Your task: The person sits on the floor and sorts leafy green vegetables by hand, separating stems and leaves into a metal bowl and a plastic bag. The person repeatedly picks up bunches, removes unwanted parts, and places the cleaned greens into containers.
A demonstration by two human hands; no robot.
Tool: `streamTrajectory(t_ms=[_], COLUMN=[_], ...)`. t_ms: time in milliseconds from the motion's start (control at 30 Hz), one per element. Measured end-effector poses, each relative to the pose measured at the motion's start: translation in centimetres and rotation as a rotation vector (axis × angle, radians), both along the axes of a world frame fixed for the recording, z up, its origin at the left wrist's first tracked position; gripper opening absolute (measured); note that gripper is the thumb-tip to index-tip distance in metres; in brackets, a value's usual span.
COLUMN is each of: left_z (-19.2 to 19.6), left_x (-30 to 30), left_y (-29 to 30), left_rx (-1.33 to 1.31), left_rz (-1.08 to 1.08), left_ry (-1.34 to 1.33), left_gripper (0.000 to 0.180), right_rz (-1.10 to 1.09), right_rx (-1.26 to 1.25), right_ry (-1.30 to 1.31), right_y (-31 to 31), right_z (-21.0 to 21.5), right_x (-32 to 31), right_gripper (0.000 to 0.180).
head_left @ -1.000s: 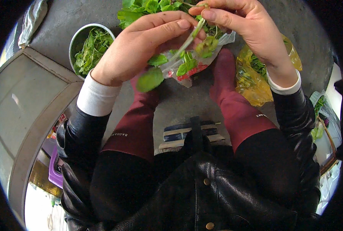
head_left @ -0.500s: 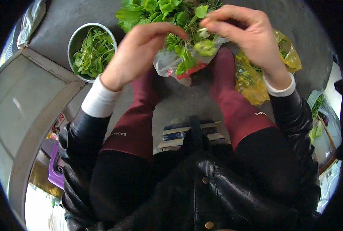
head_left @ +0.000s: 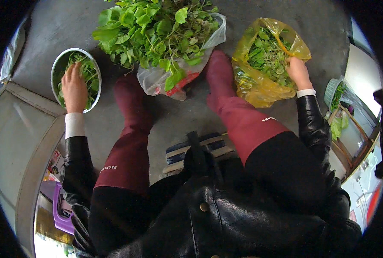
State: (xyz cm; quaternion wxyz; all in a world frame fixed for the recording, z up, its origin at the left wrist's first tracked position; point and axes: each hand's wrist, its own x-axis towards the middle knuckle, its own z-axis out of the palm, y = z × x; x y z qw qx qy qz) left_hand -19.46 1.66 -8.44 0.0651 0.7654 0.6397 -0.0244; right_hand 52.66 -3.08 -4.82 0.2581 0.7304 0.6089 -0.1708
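My left hand [head_left: 74,88] reaches over a round metal bowl [head_left: 98,92] at the left, its fingers extended and slightly apart on the picked greens [head_left: 90,74] inside. Over at the right, my right hand [head_left: 299,73] is at the rim of a yellow plastic bag [head_left: 260,98]. Its fingers bend down toward the stems and leaf scraps [head_left: 266,58] in that bag, and the fingertips are partly hidden. Between the two stands a large heap of leafy greens [head_left: 150,34], roots and soil still on some, lying on a clear plastic bag [head_left: 152,81] with red print.
My maroon boots [head_left: 129,99] stand on the grey floor [head_left: 180,116] just nearer than the heap. A striped low seat [head_left: 178,150] is beneath me. A framed panel [head_left: 19,129] borders the left; a green basket [head_left: 332,94] with vegetables stands at the far right.
Both hands have parted from in front of the heap: the left went to the metal bowl, the right to the yellow bag. The small greens held between them are no longer seen there.
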Motion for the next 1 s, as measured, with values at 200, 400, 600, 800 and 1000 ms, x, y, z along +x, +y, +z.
streamTrajectory(t_ms=[200,400,600,800,1000], left_z=[1.3,3.3,4.4,5.4,5.7], left_x=[3.0,7.2,10.2,12.8,15.1], left_y=[-1.1,0.8,0.1,-1.6,-2.0], left_rx=[0.147,0.188,0.167,0.036,-0.061], left_rz=[0.008,-0.085,-0.173,-0.157,-0.14], left_ry=[-0.03,-0.214,-0.352,-0.5,-0.618], left_gripper=[0.064,0.057,0.055,0.053,0.051], right_rz=[0.103,0.025,-0.362,-0.56,-0.576], right_rx=[0.002,-0.079,-0.238,-0.254,-0.374], right_ry=[0.316,1.106,1.088,1.259,1.276], right_y=[4.2,8.4,7.6,6.1,5.5], right_z=[5.3,-1.2,-8.9,-7.2,-7.0], right_x=[-10.2,-22.1,-29.7,-27.9,-29.8], right_gripper=[0.019,0.028,0.037,0.031,0.034])
